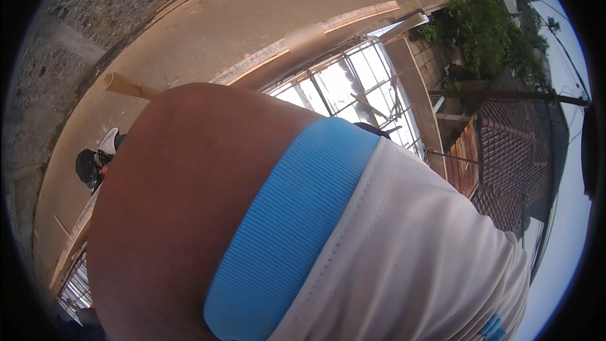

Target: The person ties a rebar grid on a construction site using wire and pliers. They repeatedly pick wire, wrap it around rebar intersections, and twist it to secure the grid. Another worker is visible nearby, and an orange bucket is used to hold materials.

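Beyond a bare arm point(170, 215), a metal bar grid point(319, 93) sits beside a wooden board point(420, 98). Both hands out of view, grip and opening unknown. Grid looks partly assembled; remainder unclear.

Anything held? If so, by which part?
Can't tell: neither of the wearer's hands shows. A bare arm with a blue cuff blocks the view; a wooden pole juts out behind it, any grip hidden.
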Action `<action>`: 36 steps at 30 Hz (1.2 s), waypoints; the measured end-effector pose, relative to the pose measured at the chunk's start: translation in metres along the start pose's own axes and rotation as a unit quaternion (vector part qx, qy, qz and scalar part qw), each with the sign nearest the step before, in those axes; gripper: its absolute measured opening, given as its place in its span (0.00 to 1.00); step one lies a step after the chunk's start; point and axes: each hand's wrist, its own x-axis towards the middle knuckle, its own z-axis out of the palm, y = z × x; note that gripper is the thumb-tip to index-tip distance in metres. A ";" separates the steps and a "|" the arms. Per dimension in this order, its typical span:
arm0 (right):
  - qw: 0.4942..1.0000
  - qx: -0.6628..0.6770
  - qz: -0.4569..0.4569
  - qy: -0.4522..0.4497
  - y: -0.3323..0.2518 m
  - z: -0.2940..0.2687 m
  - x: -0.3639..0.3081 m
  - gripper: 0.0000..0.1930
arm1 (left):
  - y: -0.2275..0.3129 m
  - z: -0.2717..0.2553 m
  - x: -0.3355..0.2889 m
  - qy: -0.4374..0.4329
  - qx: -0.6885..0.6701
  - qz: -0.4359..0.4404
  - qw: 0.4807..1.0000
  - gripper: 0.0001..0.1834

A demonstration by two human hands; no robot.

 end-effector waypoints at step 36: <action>0.802 0.325 0.490 -0.108 0.232 0.178 -0.242 0.33 | -0.058 0.039 0.029 0.172 0.080 0.062 0.980 0.17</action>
